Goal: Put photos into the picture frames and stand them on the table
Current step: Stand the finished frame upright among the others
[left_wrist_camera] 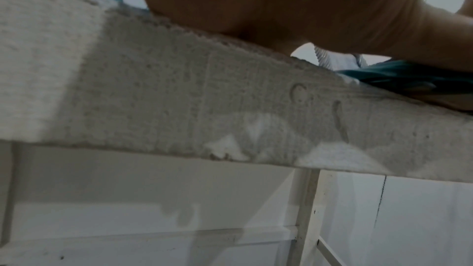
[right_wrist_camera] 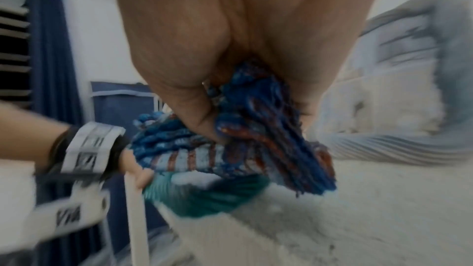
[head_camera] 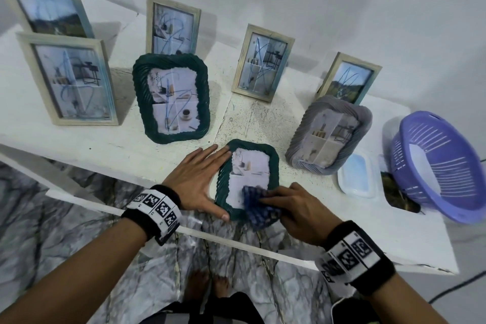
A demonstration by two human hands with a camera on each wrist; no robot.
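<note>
Small green frame (head_camera: pixel 247 179) lies flat at the worktop (head_camera: pixel 105 150) front edge with its photo in. Left hand (head_camera: pixel 196 181), fingers straight, braces its left side. Right hand (head_camera: pixel 297 208) has a tight grip on a blue cloth (head_camera: pixel 256 205), pressing it onto the glass.

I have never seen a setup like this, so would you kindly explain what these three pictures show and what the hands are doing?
No machine here: a person wears three cameras. The wide picture comes from the head; the other two look along each wrist, hence the close, blurry palms. On the white table stand several filled picture frames, beside a purple basket. Near the front edge lies a small green frame with a photo inside. The left hand lies flat against its side, steadying it. The right hand has a grip on a blue cloth, pressed onto the frame's glass, seemingly wiping.
</note>
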